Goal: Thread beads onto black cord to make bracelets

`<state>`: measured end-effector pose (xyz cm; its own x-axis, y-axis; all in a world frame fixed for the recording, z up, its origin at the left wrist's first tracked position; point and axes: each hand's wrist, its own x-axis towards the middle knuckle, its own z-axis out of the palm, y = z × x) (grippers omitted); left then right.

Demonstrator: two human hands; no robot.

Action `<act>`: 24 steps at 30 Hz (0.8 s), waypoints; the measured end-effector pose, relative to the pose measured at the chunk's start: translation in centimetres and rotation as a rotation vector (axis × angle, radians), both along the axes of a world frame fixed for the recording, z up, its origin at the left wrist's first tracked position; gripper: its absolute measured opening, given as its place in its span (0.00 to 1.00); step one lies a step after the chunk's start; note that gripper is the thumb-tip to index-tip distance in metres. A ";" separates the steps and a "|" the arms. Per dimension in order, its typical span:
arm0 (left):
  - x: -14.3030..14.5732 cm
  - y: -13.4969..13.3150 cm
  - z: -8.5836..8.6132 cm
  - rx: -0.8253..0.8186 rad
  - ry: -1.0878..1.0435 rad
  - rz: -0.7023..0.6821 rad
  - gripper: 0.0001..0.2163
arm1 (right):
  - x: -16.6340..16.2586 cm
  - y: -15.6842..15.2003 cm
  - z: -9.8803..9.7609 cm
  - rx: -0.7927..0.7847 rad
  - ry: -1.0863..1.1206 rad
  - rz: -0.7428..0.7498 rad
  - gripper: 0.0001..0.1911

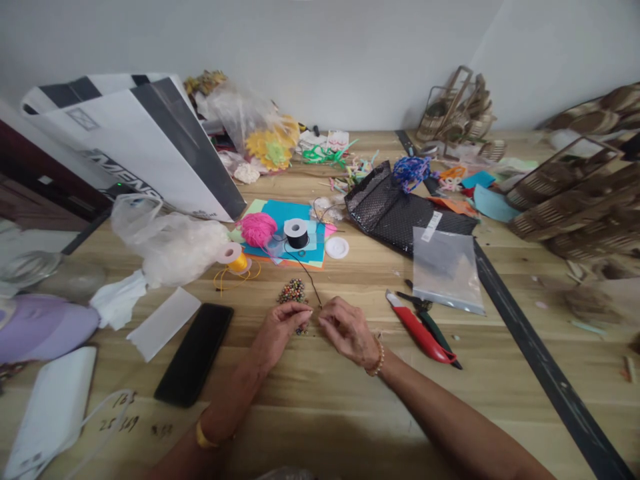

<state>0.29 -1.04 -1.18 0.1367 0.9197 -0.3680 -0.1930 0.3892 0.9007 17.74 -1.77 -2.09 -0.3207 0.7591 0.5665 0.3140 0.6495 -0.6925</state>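
My left hand [281, 328] and my right hand [347, 330] rest on the wooden table [320, 407], fingertips pinched and almost meeting. Between them runs a thin black cord [311, 283] that leads back to a black spool [296, 233]. My right hand pinches the cord's end. My left hand pinches something tiny at the cord, too small to name. A small heap of coloured beads [292, 291] lies just beyond my left fingers.
A black phone [195, 352] lies at the left, red-handled pliers [421, 332] and a clear zip bag [446, 268] at the right. Pink yarn [257, 229], coloured paper sheets [280, 213], a black mesh pouch [395, 210], shopping bags and wooden baskets [565, 193] crowd the back.
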 end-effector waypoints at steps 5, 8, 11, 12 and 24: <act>0.0 0.0 -0.2 0.017 0.028 -0.016 0.09 | -0.1 0.0 0.1 0.002 0.007 -0.001 0.05; 0.0 0.0 -0.1 0.022 0.046 -0.023 0.08 | -0.1 0.0 0.2 0.003 0.013 0.004 0.05; 0.0 -0.1 -0.1 0.037 0.055 -0.044 0.08 | -0.1 0.0 0.2 0.010 0.020 0.015 0.05; 0.0 -0.1 -0.1 0.041 0.056 -0.050 0.08 | -0.1 0.0 0.2 0.010 0.024 0.019 0.05; 0.0 -0.1 -0.1 0.108 0.091 -0.090 0.09 | -0.2 0.1 -0.1 -0.007 0.032 0.027 0.04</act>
